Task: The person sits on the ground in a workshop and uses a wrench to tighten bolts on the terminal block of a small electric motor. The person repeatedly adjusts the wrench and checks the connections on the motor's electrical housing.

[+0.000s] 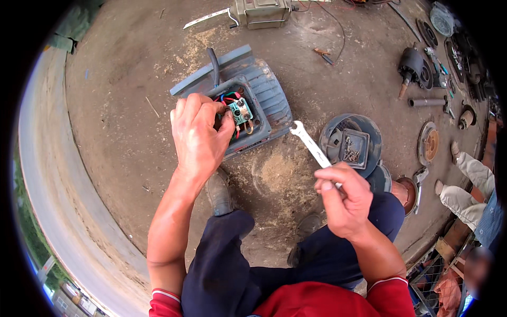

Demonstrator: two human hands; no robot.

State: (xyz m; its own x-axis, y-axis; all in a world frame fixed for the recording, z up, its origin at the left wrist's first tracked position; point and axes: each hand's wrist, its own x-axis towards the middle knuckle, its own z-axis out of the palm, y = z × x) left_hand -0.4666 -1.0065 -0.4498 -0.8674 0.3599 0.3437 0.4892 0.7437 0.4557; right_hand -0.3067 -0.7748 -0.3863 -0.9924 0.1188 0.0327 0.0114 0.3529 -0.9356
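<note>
A blue-grey electric motor [272, 87] with a ribbed housing lies on the ground in front of me. Its terminal box is uncovered and shows a pale green terminal block [242, 111] with red, blue and green wires around it. The fingers of my left hand [199, 132] are pinched together at the left side of that block; whatever sits between the fingertips is hidden. My right hand [346, 198] grips a silver combination wrench [311, 145] by its lower end. The wrench's upper end points toward the motor's near right corner, apart from the terminal block.
Right of the motor stands a round basin [376, 140] holding a square tray [364, 141] of small hardware. An olive-green box [261, 13] is at the top. Motor parts and tools, including a dark rotor [411, 64], lie at right. Another person's legs [465, 195] show at far right.
</note>
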